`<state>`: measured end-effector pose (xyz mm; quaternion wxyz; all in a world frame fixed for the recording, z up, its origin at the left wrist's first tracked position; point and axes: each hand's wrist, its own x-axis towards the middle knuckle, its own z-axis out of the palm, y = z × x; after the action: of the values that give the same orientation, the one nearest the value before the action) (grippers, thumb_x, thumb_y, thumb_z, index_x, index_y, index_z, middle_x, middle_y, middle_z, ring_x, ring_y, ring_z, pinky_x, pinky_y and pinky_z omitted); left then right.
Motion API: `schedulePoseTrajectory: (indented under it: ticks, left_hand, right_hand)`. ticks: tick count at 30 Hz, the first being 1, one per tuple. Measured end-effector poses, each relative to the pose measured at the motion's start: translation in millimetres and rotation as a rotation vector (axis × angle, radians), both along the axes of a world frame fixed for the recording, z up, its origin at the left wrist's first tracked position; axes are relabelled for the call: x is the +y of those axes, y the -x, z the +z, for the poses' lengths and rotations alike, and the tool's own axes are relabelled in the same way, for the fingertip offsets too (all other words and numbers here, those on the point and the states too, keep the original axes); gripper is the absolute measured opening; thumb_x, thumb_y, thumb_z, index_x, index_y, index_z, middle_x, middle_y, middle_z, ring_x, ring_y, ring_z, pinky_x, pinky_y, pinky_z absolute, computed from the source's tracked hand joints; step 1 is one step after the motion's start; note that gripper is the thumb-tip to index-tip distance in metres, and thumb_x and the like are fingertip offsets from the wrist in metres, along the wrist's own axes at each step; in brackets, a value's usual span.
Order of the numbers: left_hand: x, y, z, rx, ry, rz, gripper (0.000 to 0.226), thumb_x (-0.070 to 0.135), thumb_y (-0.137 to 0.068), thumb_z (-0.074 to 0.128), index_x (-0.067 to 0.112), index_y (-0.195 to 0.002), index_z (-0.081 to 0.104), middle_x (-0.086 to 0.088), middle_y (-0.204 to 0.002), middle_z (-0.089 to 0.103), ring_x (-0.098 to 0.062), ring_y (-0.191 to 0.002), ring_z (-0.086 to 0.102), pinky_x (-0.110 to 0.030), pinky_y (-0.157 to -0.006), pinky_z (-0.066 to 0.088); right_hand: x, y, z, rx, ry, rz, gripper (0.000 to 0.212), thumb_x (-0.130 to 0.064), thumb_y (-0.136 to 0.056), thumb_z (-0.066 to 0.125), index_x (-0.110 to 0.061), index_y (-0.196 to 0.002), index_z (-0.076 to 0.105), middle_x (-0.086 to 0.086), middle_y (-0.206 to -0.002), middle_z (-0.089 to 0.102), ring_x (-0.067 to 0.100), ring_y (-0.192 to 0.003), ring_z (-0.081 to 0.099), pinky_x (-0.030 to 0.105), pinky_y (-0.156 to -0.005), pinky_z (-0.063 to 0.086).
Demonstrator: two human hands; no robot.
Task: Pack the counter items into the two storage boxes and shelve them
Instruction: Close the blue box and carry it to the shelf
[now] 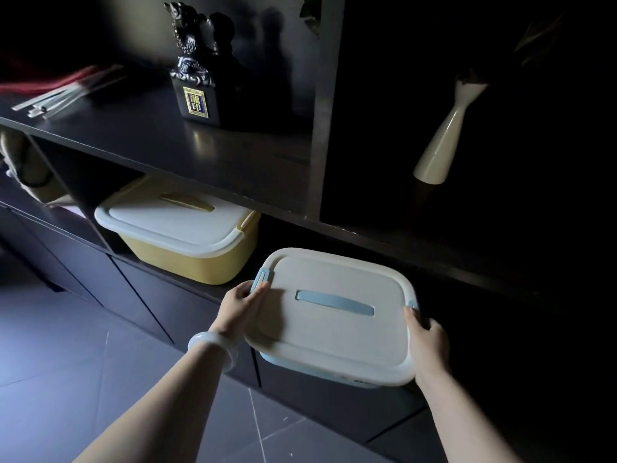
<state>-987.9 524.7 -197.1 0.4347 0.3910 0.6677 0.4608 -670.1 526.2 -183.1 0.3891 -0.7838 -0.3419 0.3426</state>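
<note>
You were on the last step, shelving the second box. Your left hand (241, 307) and right hand (427, 342) gripped the blue box (330, 319) by its sides, fingers clenched on the lid rim, at the near edge of the low shelf (187, 282), right of the yellow box (177, 232) already shelved. Next, judge it needed a level push inward.
</note>
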Motion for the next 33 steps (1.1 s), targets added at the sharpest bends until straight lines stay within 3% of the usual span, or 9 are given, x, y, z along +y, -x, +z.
schedulePoseTrajectory:
  ticks: [3,6,11,14,18,22,26,30,33]
  left_hand:
    - [7.3,2.4,0.9,-0.084,-0.023,0.018,0.023,0.039,-0.088,0.069,0.018,-0.097,0.074,0.003,-0.083,0.071,-0.009,-0.074,0.061,-0.028,-0.072,0.051]
    - [2.8,2.5,-3.3,-0.2,-0.042,0.077,0.027,0.037,-0.084,0.072,0.015,-0.1,0.073,0.001,-0.082,0.067,-0.01,-0.072,0.058,-0.027,-0.072,0.047]
    - [-38.0,-4.1,-5.4,-0.364,-0.121,0.079,0.024,0.022,-0.09,0.066,0.004,-0.106,0.068,-0.006,-0.097,0.072,-0.018,-0.091,0.065,-0.029,-0.082,0.048]
    - [-51.4,-9.2,-0.7,-0.484,-0.176,-0.029,0.033,0.011,-0.089,0.061,0.003,-0.121,0.061,-0.014,-0.117,0.069,-0.025,-0.111,0.064,-0.035,-0.098,0.044]
    - [-48.8,-3.4,-1.7,-0.493,-0.239,-0.166,0.049,0.0,-0.092,0.056,0.01,-0.139,0.047,-0.01,-0.134,0.059,-0.023,-0.126,0.053,-0.035,-0.107,0.038]
    - [-30.1,11.0,-1.7,-0.46,-0.214,-0.194,0.046,0.006,-0.094,0.054,0.01,-0.139,0.046,-0.011,-0.133,0.059,-0.022,-0.124,0.056,-0.031,-0.106,0.043]
    - [-12.0,17.8,2.3,-0.45,-0.117,-0.123,0.034,0.008,-0.095,0.055,0.009,-0.129,0.055,-0.005,-0.116,0.069,-0.01,-0.1,0.066,-0.02,-0.084,0.051]
    - [-1.3,26.5,7.8,-0.433,-0.052,-0.13,0.039,0.027,-0.083,0.072,0.013,-0.119,0.062,-0.006,-0.113,0.068,-0.012,-0.097,0.059,-0.034,-0.091,0.041]
    - [5.5,30.3,8.7,-0.482,-0.026,-0.096,0.04,0.023,-0.085,0.069,0.008,-0.121,0.06,-0.008,-0.117,0.065,-0.017,-0.103,0.052,-0.035,-0.093,0.038]
  right_hand:
    - [8.0,8.6,-0.3,-0.007,-0.004,-0.025,0.052,-0.046,-0.089,0.061,-0.001,-0.114,0.063,0.02,-0.109,0.067,0.038,-0.1,0.063,0.044,-0.088,0.051]
    - [13.8,14.4,-2.9,-0.015,-0.003,-0.05,0.055,-0.046,-0.089,0.06,0.001,-0.116,0.062,0.022,-0.113,0.065,0.039,-0.103,0.062,0.044,-0.089,0.05]
    - [22.5,22.8,-5.8,-0.016,-0.003,-0.069,0.059,-0.046,-0.091,0.057,0.006,-0.118,0.06,0.026,-0.118,0.062,0.041,-0.107,0.06,0.043,-0.09,0.049]
    - [28.7,25.5,-7.0,-0.02,-0.016,-0.07,0.058,-0.045,-0.092,0.057,0.008,-0.114,0.06,0.028,-0.116,0.063,0.042,-0.105,0.061,0.045,-0.089,0.05]
    - [35.8,31.2,-6.1,-0.024,-0.006,-0.067,0.057,-0.043,-0.094,0.055,0.01,-0.115,0.058,0.03,-0.118,0.061,0.043,-0.108,0.059,0.043,-0.089,0.047]
    - [45.8,40.9,-5.8,-0.023,0.016,-0.056,0.06,-0.044,-0.095,0.053,0.011,-0.121,0.055,0.03,-0.123,0.059,0.044,-0.112,0.057,0.045,-0.091,0.046]
    - [61.3,53.2,-3.6,-0.025,0.036,-0.033,0.063,-0.045,-0.095,0.051,0.011,-0.124,0.053,0.03,-0.125,0.058,0.044,-0.113,0.057,0.046,-0.093,0.047]
    - [73.3,60.4,-5.2,-0.033,0.046,-0.023,0.065,-0.047,-0.095,0.05,0.009,-0.128,0.05,0.029,-0.128,0.056,0.043,-0.116,0.056,0.048,-0.096,0.047]
    - [78.5,64.9,-6.3,-0.041,0.046,-0.024,0.065,-0.048,-0.095,0.05,0.008,-0.127,0.05,0.028,-0.127,0.056,0.043,-0.114,0.057,0.049,-0.095,0.047]
